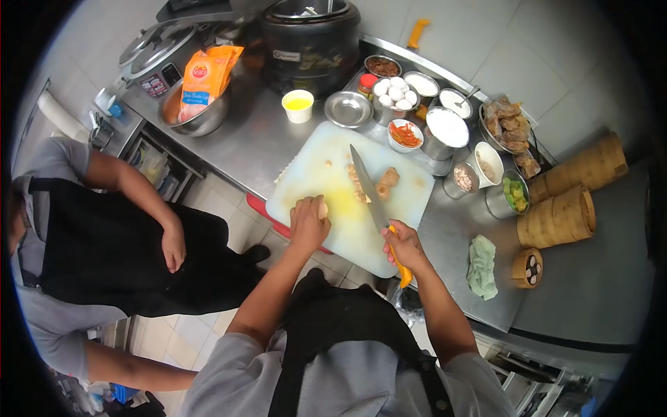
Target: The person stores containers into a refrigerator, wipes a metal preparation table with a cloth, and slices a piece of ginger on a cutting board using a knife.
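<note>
My right hand (404, 247) grips a kitchen knife (371, 191) by its yellow handle. The long blade points away from me over the white cutting board (292, 187), alongside brown pieces of what looks like meat (386, 183). Smaller chopped bits (354, 182) lie to the left of the blade. At the board's near left part, my left hand (310, 221) is closed, with something small and pale showing by its fingers; its kind is hidden. A yellow wet stain marks the board between the two hands.
Behind the board stand a paper cup of yellow liquid (299, 105), a metal plate (349, 110), a bowl of eggs (394, 94) and several ingredient containers. Bamboo steamers (556, 217) and a green cloth (481, 267) are at right. A co-worker in a black apron (125, 243) stands at left.
</note>
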`<state>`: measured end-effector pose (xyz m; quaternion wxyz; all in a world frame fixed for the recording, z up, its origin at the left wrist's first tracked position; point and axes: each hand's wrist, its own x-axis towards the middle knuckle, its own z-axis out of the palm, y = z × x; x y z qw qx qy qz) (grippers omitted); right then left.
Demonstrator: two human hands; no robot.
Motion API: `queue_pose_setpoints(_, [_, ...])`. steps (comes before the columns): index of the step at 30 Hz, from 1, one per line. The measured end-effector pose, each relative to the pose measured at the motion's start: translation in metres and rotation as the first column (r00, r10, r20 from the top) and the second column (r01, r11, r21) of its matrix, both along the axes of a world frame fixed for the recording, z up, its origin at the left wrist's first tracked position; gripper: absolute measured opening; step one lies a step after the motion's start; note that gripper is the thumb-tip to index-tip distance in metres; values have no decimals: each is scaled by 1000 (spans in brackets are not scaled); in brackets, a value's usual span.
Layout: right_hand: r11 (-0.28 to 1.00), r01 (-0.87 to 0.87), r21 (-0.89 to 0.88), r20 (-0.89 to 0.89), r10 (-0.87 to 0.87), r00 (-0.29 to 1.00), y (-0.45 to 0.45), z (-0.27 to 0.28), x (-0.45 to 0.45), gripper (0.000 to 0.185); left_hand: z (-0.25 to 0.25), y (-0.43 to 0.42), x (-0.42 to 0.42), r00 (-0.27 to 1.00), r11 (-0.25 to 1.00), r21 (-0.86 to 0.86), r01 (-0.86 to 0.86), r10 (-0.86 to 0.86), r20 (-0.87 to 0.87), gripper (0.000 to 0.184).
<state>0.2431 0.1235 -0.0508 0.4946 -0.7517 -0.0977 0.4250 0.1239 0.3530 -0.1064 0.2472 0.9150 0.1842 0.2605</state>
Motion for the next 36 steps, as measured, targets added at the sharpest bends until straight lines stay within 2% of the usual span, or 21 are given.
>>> queue_pose_setpoints(3, [999,26,46,-14,-26,1000,-13,16,-9,53,-4,7,15,994,997,12,-71,72,-81,54])
queue_pose_setpoints(5, [982,170,88,-16,-169,986,-25,19,-17,50,-6,15,27,997,992,-110,-65,68,22,54])
queue_pose_setpoints(6, [979,183,92,-16,-182,983,-32,24,-21,50,-6,17,38,998,993,-106,-52,55,23,54])
queue_pose_setpoints(8, [945,300,131,38,-307,951,-51,32,-27,48,-2,24,65,980,994,-92,51,-32,198,53])
queue_pose_setpoints(9, [938,313,152,40,-322,946,-62,31,-29,47,8,25,79,982,986,-153,69,-40,184,55])
queue_pose_setpoints(13, [912,384,142,74,-397,915,-100,25,-49,45,15,50,147,985,988,-154,32,-5,173,53])
queue_pose_setpoints(15, [923,369,105,111,-380,918,-113,23,-61,42,14,71,170,983,966,-181,-183,181,-28,48])
queue_pose_setpoints(16, [922,368,117,117,-381,917,-118,23,-67,42,12,78,178,983,968,-174,-181,181,-17,48])
queue_pose_setpoints(18, [898,426,108,57,-433,899,-127,21,-82,39,12,89,191,941,891,-340,-300,336,50,48])
queue_pose_setpoints(20, [882,459,107,33,-465,885,-131,17,-96,39,17,98,206,959,891,-377,-253,283,25,54])
queue_pose_setpoints(22, [864,494,93,10,-497,868,-130,15,-100,39,23,107,226,980,793,-583,-175,199,-22,61])
queue_pose_setpoints(23, [869,489,74,18,-491,871,-130,16,-102,40,23,110,238,981,794,-583,-170,192,-25,61])
queue_pose_setpoints(25, [876,478,68,38,-481,876,-135,10,-110,41,14,105,256,854,784,-490,-381,502,139,65])
queue_pose_setpoints(26, [868,493,54,30,-495,868,-137,7,-112,41,21,91,255,840,781,-520,-345,504,200,66])
queue_pose_setpoints(29, [858,495,141,9,-501,866,-127,18,-103,37,26,16,210,977,878,-479,1,100,186,51])
queue_pose_setpoints(30, [848,513,136,3,-518,856,-122,19,-97,37,37,-22,179,984,873,-471,126,-48,174,45])
queue_pose_setpoints(31, [838,512,187,-59,-511,858,-118,19,-91,34,49,-57,149,979,843,-507,181,-108,170,37])
queue_pose_setpoints(32, [827,512,234,-118,-498,859,-115,21,-88,32,40,-79,123,926,882,-315,350,-275,259,49])
queue_pose_setpoints(34, [807,527,264,-159,-503,850,-99,30,-81,29,62,-121,75,885,894,-48,445,-430,181,66])
queue_pose_setpoints(35, [795,524,306,-193,-487,852,-91,34,-75,27,73,-126,63,883,893,-47,447,-432,183,66])
queue_pose_setpoints(36, [796,521,308,-191,-484,854,-83,40,-70,27,82,-129,53,850,849,23,527,-527,-12,67])
